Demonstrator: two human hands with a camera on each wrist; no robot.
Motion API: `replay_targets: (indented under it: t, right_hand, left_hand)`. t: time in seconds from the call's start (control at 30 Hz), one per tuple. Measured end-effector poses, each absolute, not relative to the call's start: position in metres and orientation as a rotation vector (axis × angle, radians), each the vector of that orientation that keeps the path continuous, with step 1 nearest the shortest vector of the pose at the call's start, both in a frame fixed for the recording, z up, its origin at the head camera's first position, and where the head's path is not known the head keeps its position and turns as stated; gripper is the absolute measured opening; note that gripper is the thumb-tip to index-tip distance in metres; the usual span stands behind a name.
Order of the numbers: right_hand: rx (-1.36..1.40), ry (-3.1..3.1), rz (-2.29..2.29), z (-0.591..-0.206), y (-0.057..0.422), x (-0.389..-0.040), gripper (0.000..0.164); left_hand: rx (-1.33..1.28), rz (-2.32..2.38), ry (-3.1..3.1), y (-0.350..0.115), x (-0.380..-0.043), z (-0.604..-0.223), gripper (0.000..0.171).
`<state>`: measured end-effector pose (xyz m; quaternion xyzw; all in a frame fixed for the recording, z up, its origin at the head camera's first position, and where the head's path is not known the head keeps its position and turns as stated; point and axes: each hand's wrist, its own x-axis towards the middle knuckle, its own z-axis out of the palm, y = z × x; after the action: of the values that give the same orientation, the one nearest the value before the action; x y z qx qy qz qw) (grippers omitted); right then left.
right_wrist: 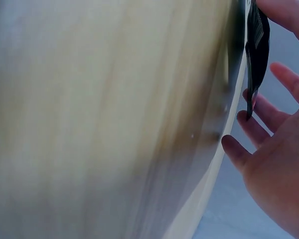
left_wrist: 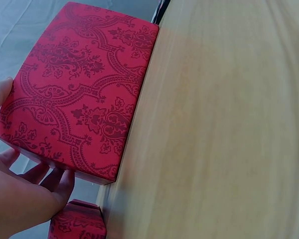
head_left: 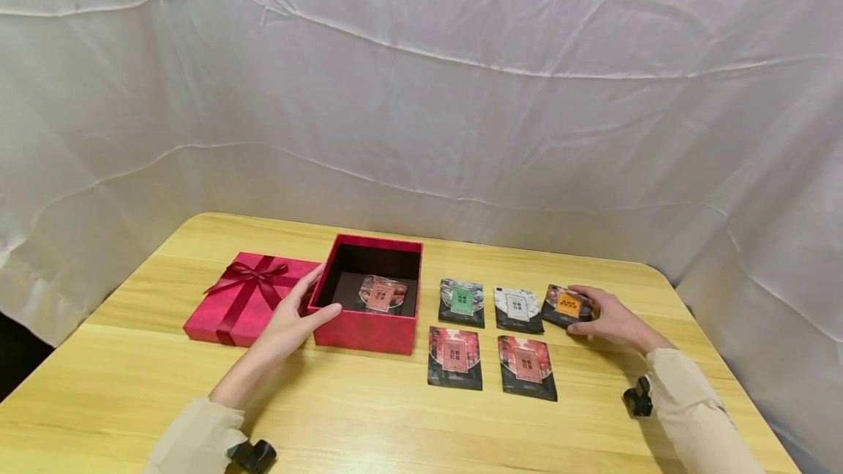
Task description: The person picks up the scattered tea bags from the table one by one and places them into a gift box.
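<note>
An open red gift box (head_left: 365, 332) with a dark inside stands left of the middle. My left hand (head_left: 294, 319) grips its near left corner, thumb at the front rim and fingers along the left side. In the left wrist view the fingers curl against the patterned box (left_wrist: 82, 94). Inside the box lies a sachet with a pinkish label (head_left: 382, 294). On the right, my right hand (head_left: 611, 319) pinches the right edge of a dark sachet with an orange label (head_left: 568, 304). The right wrist view shows this dark sachet (right_wrist: 258, 52) edge-on between thumb and fingers, tilted from the table.
The red lid (head_left: 227, 311) with a ribbon bow lies left of the box. Between box and right hand lie a green-label sachet (head_left: 462, 303), a white-label sachet (head_left: 518, 309) and two red sachets, one left (head_left: 454, 358), one right (head_left: 527, 366). Behind the wooden table (head_left: 369, 415) hangs pale cloth.
</note>
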<state>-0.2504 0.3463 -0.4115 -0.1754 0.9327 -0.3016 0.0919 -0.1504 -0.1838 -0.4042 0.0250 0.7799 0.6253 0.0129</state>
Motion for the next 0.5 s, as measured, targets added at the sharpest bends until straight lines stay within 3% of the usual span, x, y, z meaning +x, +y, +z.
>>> replay_targets:
  t: [0.5]
  right_hand:
    - [-0.547,2.882,-0.848,-0.4093,0.3458,-0.2517,0.082]
  left_hand:
    - [0.066,1.955,2.413,-0.1836,-0.1502,-0.4029,0.079]
